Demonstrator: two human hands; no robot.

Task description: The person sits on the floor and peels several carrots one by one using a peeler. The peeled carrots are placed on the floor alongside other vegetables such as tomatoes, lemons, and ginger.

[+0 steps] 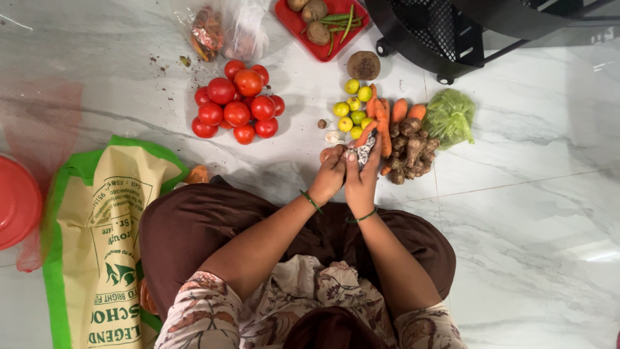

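My left hand point(330, 174) and right hand point(360, 178) pinch a crumpled packet point(363, 152); tearing it carelessly could spill contents across the floor point(529, 194).

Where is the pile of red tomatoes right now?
In the head view, the tomatoes lie heaped on the marble floor, up and to the left of both hands, below the clear plastic bags and left of the limes.

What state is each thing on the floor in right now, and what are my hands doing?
Left hand: gripping a small crumpled bag.
Right hand: gripping the same bag.
Tomatoes: loose pile.
Limes: loose cluster.
Carrots: lying beside ginger.
Green bag: closed.
Red tray: holding vegetables.
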